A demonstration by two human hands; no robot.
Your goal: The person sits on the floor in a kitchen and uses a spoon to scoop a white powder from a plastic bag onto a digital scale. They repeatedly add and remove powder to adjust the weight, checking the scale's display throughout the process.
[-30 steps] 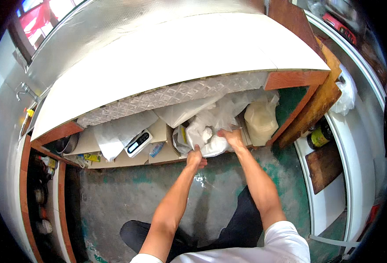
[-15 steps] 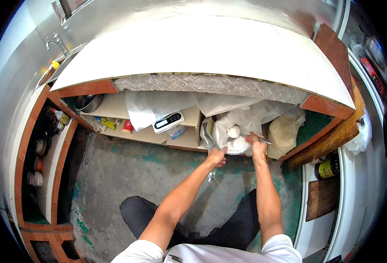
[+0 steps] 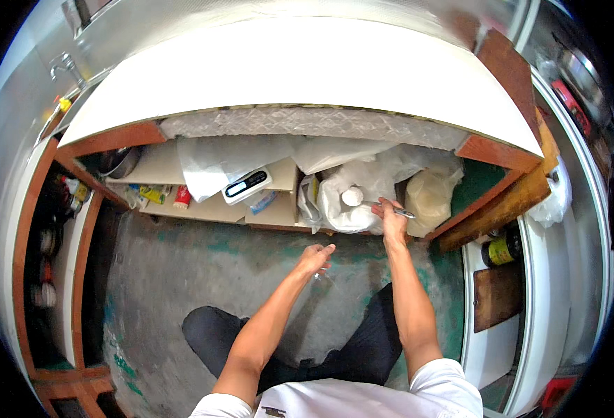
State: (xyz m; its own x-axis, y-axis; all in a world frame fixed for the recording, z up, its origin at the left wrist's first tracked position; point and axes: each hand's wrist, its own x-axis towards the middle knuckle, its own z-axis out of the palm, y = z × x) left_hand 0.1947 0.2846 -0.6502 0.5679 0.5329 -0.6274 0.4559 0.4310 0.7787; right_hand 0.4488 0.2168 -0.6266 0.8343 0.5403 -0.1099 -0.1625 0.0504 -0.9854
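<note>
My right hand [image 3: 391, 219] is closed round a slim metal spoon [image 3: 406, 213], whose handle end sticks out to the right. The spoon's other end points toward a rounded white lump [image 3: 352, 196] at the mouth of a white plastic bag [image 3: 356, 219]; its bowl cannot be made out. This bag stands at the front of the low cabinet shelf. Apart from it, over the floor, hangs my left hand [image 3: 315, 259], thumb out, fingers loosely bent, nothing visible in it. Just right of the spoon sits a clear bag with pale beige contents [image 3: 429, 200].
A white device with a dark display [image 3: 247, 186] lies on the shelf [image 3: 279, 217], near a red tube [image 3: 182, 197]. The white countertop [image 3: 293, 70] overhangs the cabinet. At right are wooden boards [image 3: 502, 198] and a dark bottle with a yellow-green label [image 3: 502, 249].
My left hand has drawn back from the white bag toward me and now hangs over the floor. My right hand stays at the bag with the spoon. The whole view has shifted slightly.
</note>
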